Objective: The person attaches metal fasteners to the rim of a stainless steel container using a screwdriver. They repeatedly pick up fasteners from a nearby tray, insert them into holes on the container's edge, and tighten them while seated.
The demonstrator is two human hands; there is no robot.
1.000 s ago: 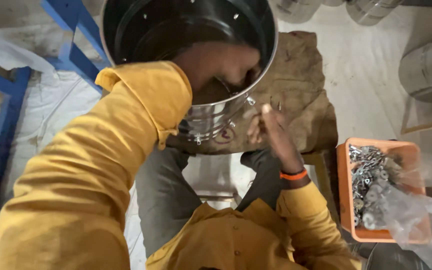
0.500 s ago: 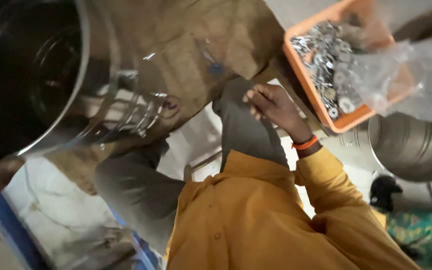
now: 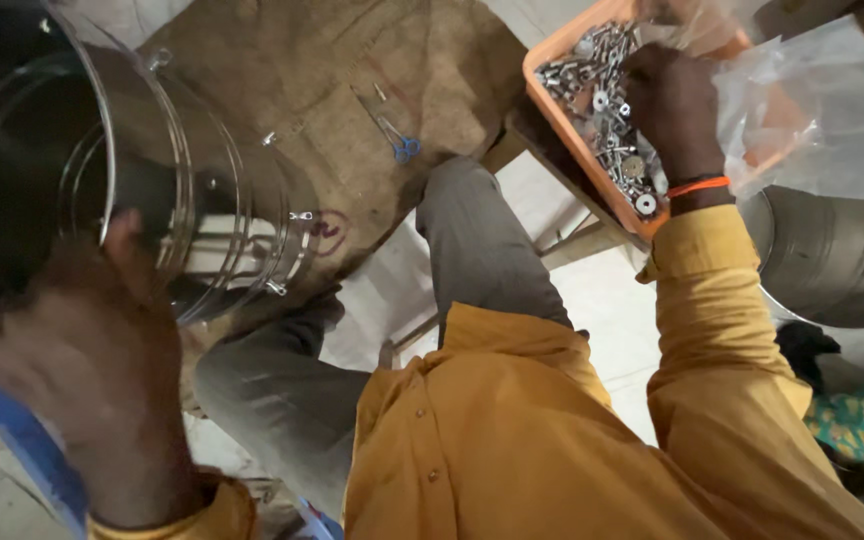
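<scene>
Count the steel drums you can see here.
2. One steel drum lies tilted at upper left, the left hand on its rim. The other drum stands at right, below the orange tray where the right hand reaches. Others may lie outside the view.

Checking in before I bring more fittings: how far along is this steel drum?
Some clips already sit on the steel drum. In hand: the left hand steadies its rim while the right hand digs in the orange tray of metal hardware. Whatever it picks is not yet fitted.

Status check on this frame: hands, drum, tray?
Left hand grips steel drum rim. Right hand down in orange tray of metal fasteners. Grasp hidden. Plastic bag beside tray.
</scene>
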